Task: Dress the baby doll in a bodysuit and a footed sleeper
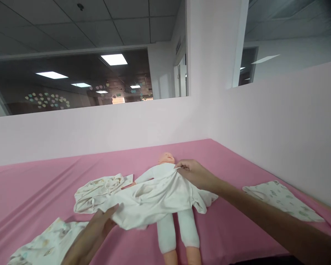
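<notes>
A baby doll [167,159] lies on its back on the pink table cover [44,187], dressed in white, legs toward me. A white garment [154,198] is spread across its body. My right hand [194,173] pinches the garment's upper edge at the doll's chest, just below the head. My left hand [99,224] grips the garment's lower left edge, fingers closed on the cloth.
A crumpled patterned cloth [99,191] lies left of the doll. Another patterned cloth [41,244] sits at the near left corner. A folded patterned cloth [284,200] rests at the right by the pink partition wall [278,129], which bounds the table behind and right.
</notes>
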Available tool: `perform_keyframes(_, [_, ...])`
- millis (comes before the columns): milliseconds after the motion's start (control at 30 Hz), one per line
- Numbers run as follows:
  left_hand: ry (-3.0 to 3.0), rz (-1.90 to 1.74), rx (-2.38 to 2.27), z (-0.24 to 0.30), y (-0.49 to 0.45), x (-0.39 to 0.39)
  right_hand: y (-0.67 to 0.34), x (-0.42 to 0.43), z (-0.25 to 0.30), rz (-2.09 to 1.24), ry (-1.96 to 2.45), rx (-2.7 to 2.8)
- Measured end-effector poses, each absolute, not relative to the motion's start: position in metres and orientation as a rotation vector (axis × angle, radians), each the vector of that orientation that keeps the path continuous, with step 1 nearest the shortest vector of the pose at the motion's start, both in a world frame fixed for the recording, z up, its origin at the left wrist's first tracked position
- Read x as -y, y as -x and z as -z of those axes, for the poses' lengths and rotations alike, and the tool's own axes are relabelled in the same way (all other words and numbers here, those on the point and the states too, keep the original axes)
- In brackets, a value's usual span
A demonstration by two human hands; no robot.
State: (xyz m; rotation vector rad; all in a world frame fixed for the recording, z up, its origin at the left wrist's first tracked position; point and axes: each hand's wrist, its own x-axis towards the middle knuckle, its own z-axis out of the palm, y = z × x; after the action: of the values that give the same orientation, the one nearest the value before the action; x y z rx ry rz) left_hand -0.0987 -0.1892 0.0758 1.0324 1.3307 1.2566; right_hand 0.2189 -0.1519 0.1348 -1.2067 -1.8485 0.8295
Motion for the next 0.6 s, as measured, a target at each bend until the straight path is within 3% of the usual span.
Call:
perform_keyframes(167, [-1.536,-1.144,-1.782,-0.073,0.101,0.199,-0.198,0.172,-0.145,-0.971,1.070,1.951])
perform_keyframes(267, [-1.628,-1.255,-1.531,-0.092,0.073,0.213,-0.179,0.186,-0.151,-0.994,0.897,2.174])
perform_keyframes(400, [-1.725,-0.891,-1.066,-0.115,0.037,0.223,-0.163,0.206,-0.160,-1.008,0.643,2.380])
perform_keyframes(500, [-1.788,-0.713,-1.018,-0.121,0.036,0.222,-0.167,0.216,-0.164,-0.954,0.668,2.413])
perform_keyframes(600, [-1.825,-0.760,-1.140,-0.125,0.056,0.221,-0.185,0.216,-0.163,-0.875,0.888,2.378])
